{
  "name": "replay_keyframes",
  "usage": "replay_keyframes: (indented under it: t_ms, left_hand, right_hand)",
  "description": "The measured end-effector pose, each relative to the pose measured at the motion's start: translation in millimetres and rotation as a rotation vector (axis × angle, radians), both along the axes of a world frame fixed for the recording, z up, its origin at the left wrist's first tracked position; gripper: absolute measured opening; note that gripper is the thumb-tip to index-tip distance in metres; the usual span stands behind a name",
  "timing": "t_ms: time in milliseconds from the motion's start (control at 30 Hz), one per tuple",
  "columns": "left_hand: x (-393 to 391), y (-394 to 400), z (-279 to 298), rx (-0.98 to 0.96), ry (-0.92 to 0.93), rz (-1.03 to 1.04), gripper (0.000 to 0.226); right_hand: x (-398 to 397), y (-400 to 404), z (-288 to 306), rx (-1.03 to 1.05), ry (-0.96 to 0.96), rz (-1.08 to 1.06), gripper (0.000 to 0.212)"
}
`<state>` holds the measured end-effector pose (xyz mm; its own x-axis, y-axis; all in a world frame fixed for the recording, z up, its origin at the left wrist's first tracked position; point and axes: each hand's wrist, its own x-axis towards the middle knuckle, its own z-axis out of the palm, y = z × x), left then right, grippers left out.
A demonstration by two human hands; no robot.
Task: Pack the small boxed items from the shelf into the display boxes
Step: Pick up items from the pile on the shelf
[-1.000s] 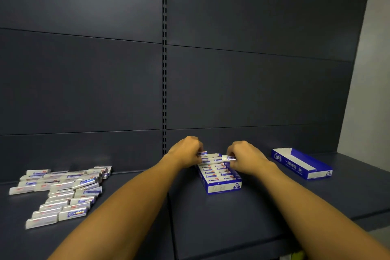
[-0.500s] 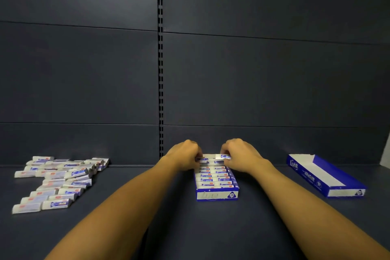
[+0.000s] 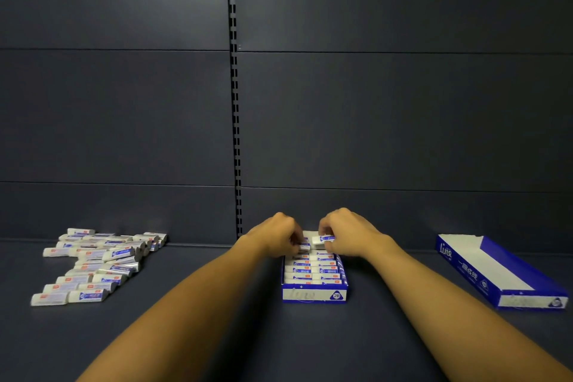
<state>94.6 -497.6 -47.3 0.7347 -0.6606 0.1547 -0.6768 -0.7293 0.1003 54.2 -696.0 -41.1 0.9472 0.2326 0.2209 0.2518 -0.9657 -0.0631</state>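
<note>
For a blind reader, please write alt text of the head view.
Two hands, left and right, fit a small boxed item into the far end of a nearly full display box. Loose items lie left; an empty display box lies right.

hands (image 3: 279,234) over filled display box (image 3: 313,295), loose boxes (image 3: 93,260)

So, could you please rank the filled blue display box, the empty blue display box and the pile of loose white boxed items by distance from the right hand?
1. Filled blue display box: directly beneath the right hand.
2. Empty blue display box: far right of the shelf.
3. Pile of loose white boxed items: far left.
</note>
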Motion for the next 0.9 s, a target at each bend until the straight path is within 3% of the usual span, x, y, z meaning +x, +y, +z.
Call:
replay_keyframes:
  t_ms: [900]
  left_hand:
    - [5.6,2.5,-13.7,0.004,-0.083,-0.011,0.026]
  right_hand:
    - [8.5,11.9,-21.3,-0.053,0.025,-0.030,0.022]
